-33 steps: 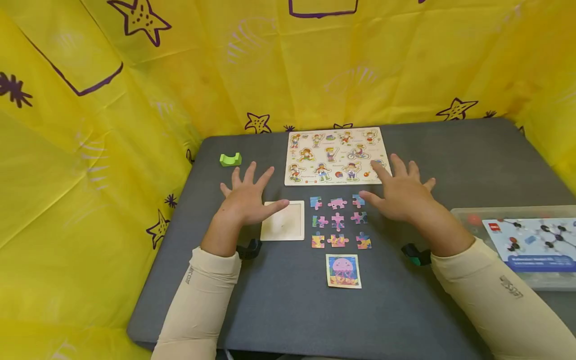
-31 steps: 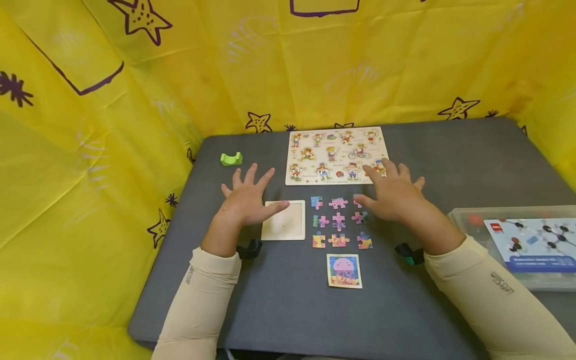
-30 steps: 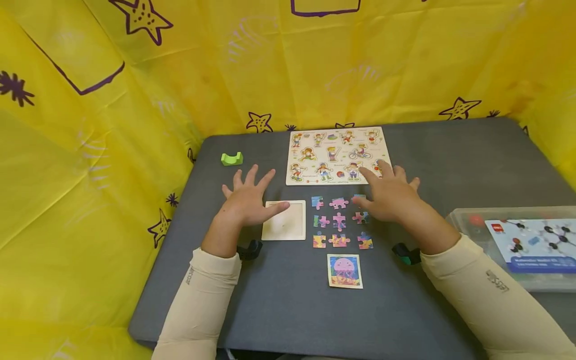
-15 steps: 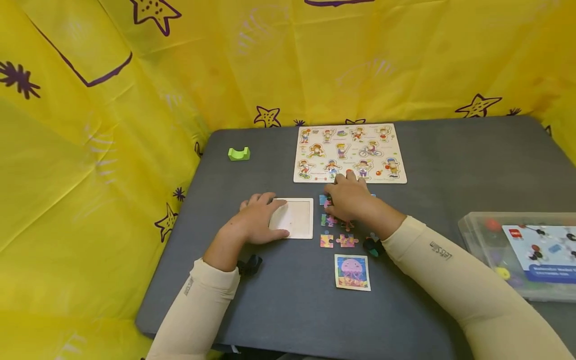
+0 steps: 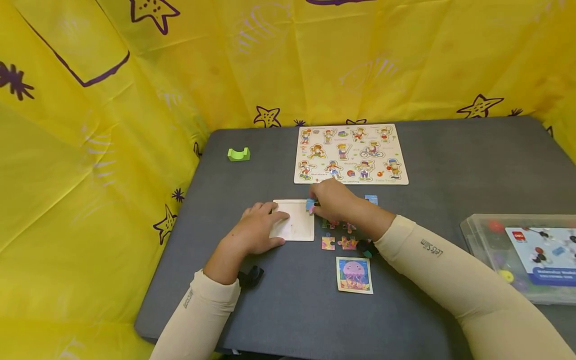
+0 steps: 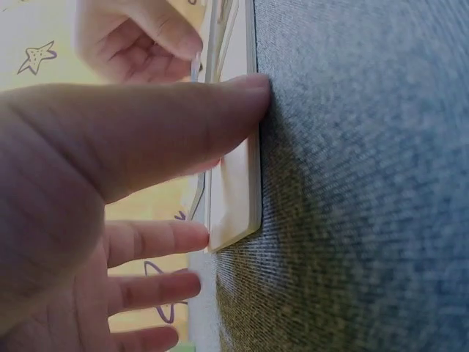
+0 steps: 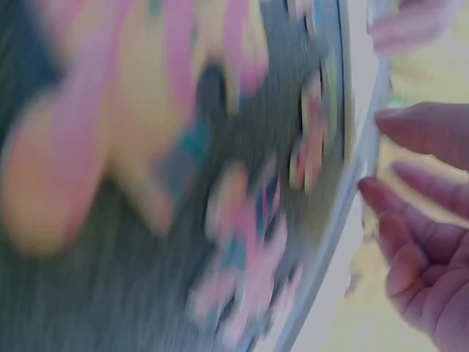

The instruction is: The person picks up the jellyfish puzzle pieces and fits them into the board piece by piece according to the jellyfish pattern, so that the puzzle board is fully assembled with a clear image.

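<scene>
A square pale wooden tray point(image 5: 294, 225) lies on the grey table point(image 5: 279, 310). My left hand point(image 5: 263, 229) grips its left edge, fingers on top and thumb at the near side; in the left wrist view the thumb point(image 6: 220, 110) presses on the tray's edge point(image 6: 242, 198). My right hand point(image 5: 327, 201) pinches a small blue and pink puzzle piece point(image 5: 310, 205) over the tray's far right corner. Loose puzzle pieces point(image 5: 337, 243) lie just right of the tray, some hidden under my right wrist. The right wrist view is blurred, showing only my fingers point(image 7: 410, 242) and smeared pieces.
A jellyfish picture card point(image 5: 354, 274) lies in front of the pieces. A peg puzzle board with children figures point(image 5: 351, 154) sits behind them. A green block point(image 5: 238, 154) is at the far left. A clear plastic box point(image 5: 522, 255) stands at the right. Yellow cloth surrounds the table.
My right hand moved left from beside the pieces, picked one up and carried it to the tray's corner. My left hand went from lying flat to gripping the tray's edge.
</scene>
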`<move>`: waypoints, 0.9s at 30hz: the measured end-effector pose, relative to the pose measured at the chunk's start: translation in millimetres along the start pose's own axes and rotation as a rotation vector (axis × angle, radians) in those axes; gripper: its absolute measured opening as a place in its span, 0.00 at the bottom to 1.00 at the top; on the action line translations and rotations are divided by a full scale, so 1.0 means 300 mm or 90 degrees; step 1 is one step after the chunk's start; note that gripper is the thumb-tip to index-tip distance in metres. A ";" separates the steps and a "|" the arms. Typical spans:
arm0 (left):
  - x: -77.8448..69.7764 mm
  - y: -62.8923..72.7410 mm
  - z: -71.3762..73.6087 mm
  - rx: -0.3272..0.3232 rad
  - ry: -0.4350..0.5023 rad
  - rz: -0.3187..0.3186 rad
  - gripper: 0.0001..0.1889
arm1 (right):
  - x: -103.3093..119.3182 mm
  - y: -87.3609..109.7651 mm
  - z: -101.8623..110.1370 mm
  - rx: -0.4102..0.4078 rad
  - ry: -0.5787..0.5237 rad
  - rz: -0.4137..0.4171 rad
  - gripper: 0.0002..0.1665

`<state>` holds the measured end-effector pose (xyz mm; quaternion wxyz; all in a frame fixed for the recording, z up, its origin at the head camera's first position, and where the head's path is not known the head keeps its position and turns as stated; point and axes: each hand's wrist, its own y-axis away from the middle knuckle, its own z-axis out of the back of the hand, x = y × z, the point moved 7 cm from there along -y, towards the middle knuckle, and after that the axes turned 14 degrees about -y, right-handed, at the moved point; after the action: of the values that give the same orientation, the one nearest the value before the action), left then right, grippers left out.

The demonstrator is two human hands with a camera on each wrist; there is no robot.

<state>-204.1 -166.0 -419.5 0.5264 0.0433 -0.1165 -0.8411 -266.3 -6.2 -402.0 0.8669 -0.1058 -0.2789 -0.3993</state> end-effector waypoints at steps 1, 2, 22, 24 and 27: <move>0.001 0.002 0.000 -0.005 -0.002 0.002 0.31 | 0.025 -0.009 -0.010 -0.006 0.001 0.030 0.11; 0.003 0.003 0.000 -0.009 0.001 0.004 0.31 | 0.048 -0.018 -0.021 -0.007 0.003 0.052 0.11; 0.030 0.008 -0.006 -0.025 0.036 0.038 0.40 | 0.127 -0.179 -0.107 0.033 0.027 0.082 0.07; 0.030 0.008 -0.010 -0.002 0.010 0.038 0.43 | 0.112 -0.171 -0.084 0.042 0.022 0.072 0.09; 0.027 0.005 -0.013 0.029 -0.018 0.039 0.44 | 0.069 -0.142 -0.024 0.045 0.017 0.033 0.13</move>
<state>-205.7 -174.6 -422.5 0.5491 0.0399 -0.1444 -0.8222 -284.4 -50.2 -397.7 0.8839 -0.0768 -0.2785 -0.3677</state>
